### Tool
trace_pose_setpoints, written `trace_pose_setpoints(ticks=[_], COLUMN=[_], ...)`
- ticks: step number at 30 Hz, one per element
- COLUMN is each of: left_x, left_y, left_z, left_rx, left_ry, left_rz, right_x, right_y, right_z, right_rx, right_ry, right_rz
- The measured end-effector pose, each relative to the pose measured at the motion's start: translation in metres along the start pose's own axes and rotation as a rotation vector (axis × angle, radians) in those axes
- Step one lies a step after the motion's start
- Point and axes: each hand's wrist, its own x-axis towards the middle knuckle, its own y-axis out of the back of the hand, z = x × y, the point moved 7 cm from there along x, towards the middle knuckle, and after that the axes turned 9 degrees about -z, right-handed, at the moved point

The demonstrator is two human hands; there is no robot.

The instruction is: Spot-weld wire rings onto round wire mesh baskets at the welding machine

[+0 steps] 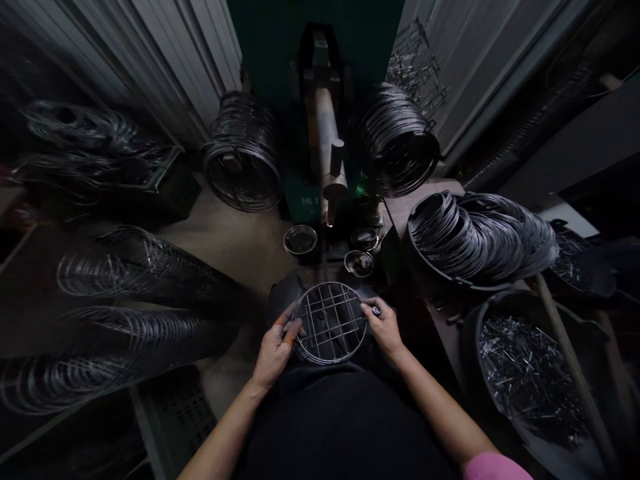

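A round wire rack, a metal ring crossed by a grid of thin rods, is held over my lap. My left hand closes on its left rim, with orange wraps visible on the fingers. On the opposite side my right hand pinches the right rim, and a small shiny cluster of metal shows by its fingers. Beyond the rack stands a machine with a cylindrical arm ending in a pointed tip above small round dishes, one of them a dish at the left.
Wire ring bundles hang left of the machine, with more rings at its right. A basin of wire rings sits on the right bench. Below it, a bucket holds short metal rods. Stacked round racks lie at left.
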Motion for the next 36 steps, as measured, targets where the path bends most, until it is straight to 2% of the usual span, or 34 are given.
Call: trace_pose_setpoints(ticks=[5, 12, 19, 29, 36], left_x=[0.002, 0.002, 0.002, 0.002, 0.004], left_y=[0.0, 0.002, 0.003, 0.001, 0.001], left_z=[0.002, -0.005, -0.011, -0.008, -0.007], left_rx=[0.015, -0.072, -0.109, -0.196, -0.187], left_ry=[0.016, 0.038, 0.036, 0.037, 0.06], left_rz=[0.005, -0.047, -0.004, 0.033, 0.0], right_x=[0.001, 0.005, 0.004, 0.003, 0.005], right_y=[0.001, -0.002, -0.004, 0.0, -0.002], right_z=[-0.003, 0.007, 0.01, 0.0, -0.002], right_rx=[-0.008, 0.129, 0.194, 0.183, 0.226], right_ry=[0.002, -0.127, -0.18, -0.125, -0.081], right_rz=[0.007, -0.032, -0.031, 0.0, -0.018])
